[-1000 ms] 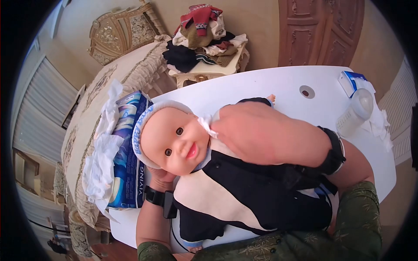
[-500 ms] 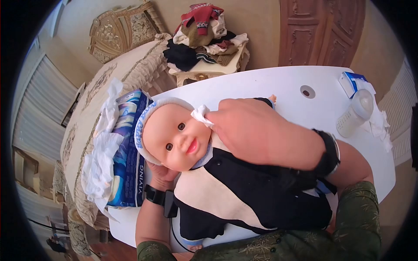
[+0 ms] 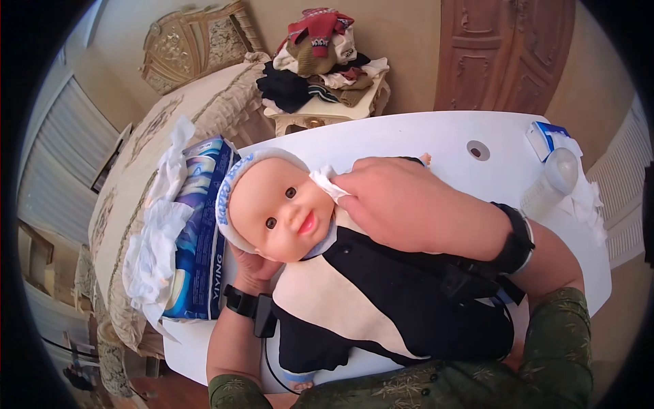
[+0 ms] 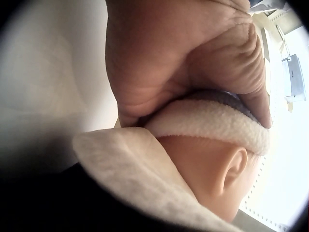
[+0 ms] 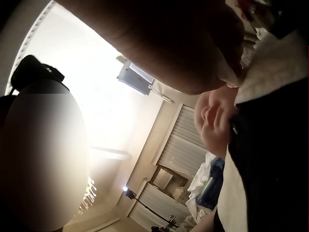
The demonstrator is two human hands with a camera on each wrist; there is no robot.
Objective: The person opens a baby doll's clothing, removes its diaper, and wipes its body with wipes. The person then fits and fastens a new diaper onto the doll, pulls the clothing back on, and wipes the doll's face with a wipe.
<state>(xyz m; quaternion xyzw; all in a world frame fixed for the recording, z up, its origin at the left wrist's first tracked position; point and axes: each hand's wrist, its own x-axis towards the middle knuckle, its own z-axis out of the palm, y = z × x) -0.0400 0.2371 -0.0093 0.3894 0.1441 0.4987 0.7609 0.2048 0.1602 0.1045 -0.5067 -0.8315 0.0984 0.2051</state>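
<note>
A doll (image 3: pixel 286 211) in a black and cream outfit and a white hat with blue lettering lies face up on the white table. My left hand (image 3: pixel 255 266) cups the back of its head from below; in the left wrist view the fingers of that hand (image 4: pixel 188 53) curl round the fleecy hat (image 4: pixel 212 121). Between thumb and fingers my right hand (image 3: pixel 409 204) pinches a crumpled white tissue (image 3: pixel 328 183) beside the doll's cheek. The right wrist view shows this hand (image 5: pixel 169 43) dark, close to the doll's face (image 5: pixel 212 118).
At the left edge of the table (image 3: pixel 436 133) stands a blue pack (image 3: pixel 204 232) with crumpled white tissues (image 3: pixel 153 252) beside it. A bottle (image 3: pixel 548 180), a small blue and white box (image 3: pixel 545 140) and more tissue are at the right. Clothes (image 3: pixel 317 61) lie piled on a nightstand behind.
The right hand has shifted the tissue from by the doll's neck up to beside its cheek. The doll's head has moved slightly right in the view; the left hand still supports it.
</note>
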